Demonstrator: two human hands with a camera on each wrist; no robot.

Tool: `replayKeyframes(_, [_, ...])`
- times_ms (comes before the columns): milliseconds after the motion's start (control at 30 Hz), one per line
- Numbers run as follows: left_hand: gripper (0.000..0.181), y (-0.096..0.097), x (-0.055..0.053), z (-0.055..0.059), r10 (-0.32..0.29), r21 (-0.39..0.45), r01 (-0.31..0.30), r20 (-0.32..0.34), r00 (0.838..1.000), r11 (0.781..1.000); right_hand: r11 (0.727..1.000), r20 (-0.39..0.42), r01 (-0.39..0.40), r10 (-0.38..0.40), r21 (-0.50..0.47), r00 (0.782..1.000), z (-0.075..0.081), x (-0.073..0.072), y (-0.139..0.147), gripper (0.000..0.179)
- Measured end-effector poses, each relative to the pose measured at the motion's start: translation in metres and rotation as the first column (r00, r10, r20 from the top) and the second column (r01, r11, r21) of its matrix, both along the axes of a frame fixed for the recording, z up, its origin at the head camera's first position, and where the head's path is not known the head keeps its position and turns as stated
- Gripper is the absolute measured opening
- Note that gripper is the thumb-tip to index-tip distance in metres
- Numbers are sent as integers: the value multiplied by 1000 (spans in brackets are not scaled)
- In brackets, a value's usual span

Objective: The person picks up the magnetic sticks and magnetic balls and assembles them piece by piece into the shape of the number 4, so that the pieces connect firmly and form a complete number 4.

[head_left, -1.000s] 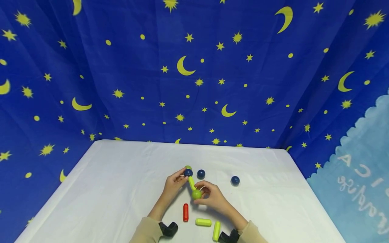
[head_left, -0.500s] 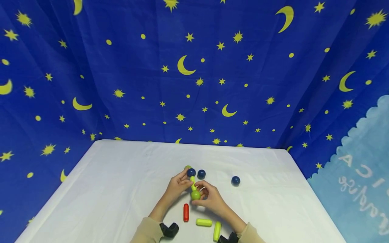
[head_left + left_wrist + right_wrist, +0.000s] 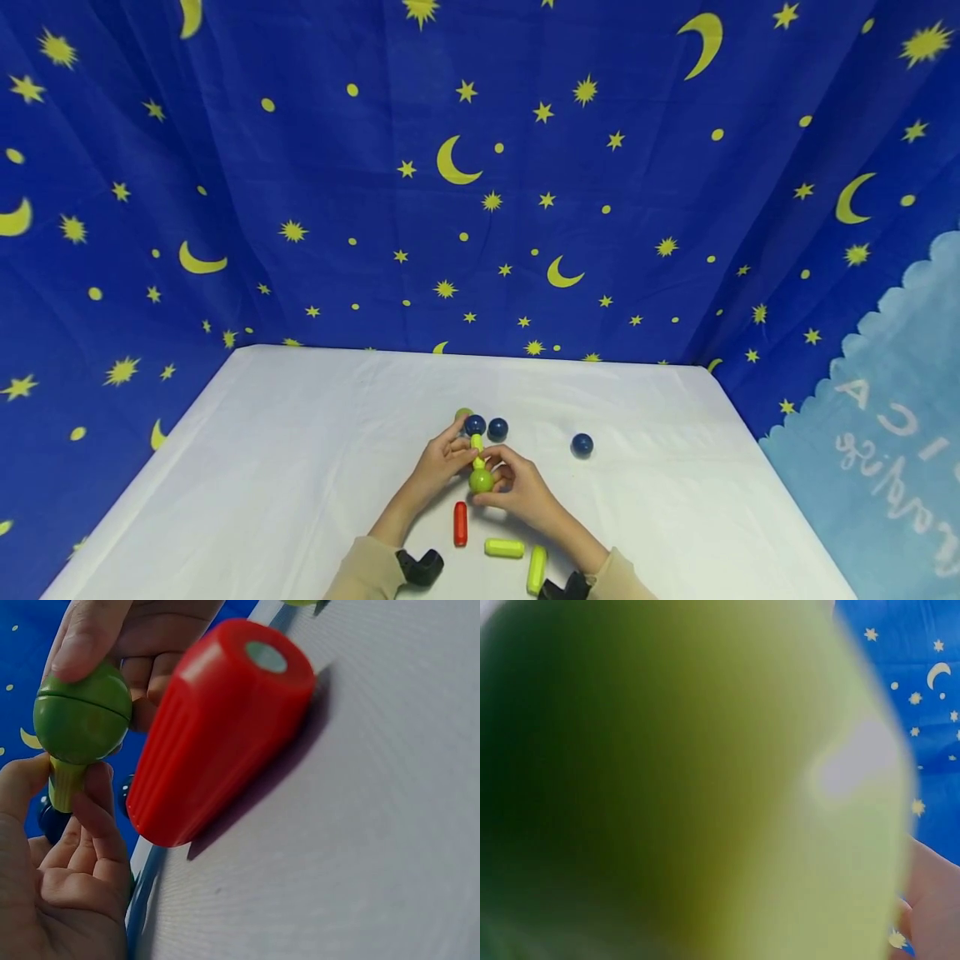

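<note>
My left hand [image 3: 441, 460] pinches a yellow-green magnetic rod [image 3: 477, 444] between thumb and fingers. At the rod's far end sits a dark blue ball [image 3: 476, 425]; at its near end is a glossy green ball [image 3: 481, 482]. My right hand [image 3: 521, 485] grips that green ball, its thumb [image 3: 81, 646] pressing on top in the left wrist view. There the rod [image 3: 64, 786] enters the ball [image 3: 81, 716] from below. Another green ball [image 3: 464, 412] shows partly behind the left fingertips. A blurred yellow-green shape [image 3: 705, 780] covers most of the right wrist view.
A red rod [image 3: 461, 524] lies before the hands, with two yellow-green rods, one crosswise [image 3: 504, 548] and one lengthwise [image 3: 537, 569], near the right wrist. Loose blue balls lie close beyond [image 3: 498, 430] and farther right [image 3: 582, 445]. Starry blue cloth [image 3: 480, 208] surrounds the white table [image 3: 315, 433].
The held rod has swung from slanted to nearly straight, its blue ball moving slightly right. My left fingers have shifted from beside the blue ball down onto the rod; my right hand keeps the green ball.
</note>
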State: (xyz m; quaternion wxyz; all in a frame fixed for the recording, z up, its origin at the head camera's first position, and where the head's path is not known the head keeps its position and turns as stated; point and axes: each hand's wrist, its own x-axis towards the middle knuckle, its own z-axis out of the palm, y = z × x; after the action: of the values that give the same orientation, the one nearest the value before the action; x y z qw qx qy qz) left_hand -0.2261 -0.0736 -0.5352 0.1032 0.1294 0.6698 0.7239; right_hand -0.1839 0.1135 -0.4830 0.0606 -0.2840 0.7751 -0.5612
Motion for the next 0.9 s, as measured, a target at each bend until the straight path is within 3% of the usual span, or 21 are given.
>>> replayKeyframes(367, [74,2,1,-2,-16,-29,17,17,1000,999,998,-1,1,-1,55,1000,1,4,21,39])
replayKeyframes(633, [76,1,3,5,-25,-43,26,29,999,999,997,-38,-3,6,72,999,-30,4,50,27])
replayKeyframes(900, [76,1,-1,-2,-33,-58,34,29,999,998,996,-52,-49,53,69,997,-36,19,70,22])
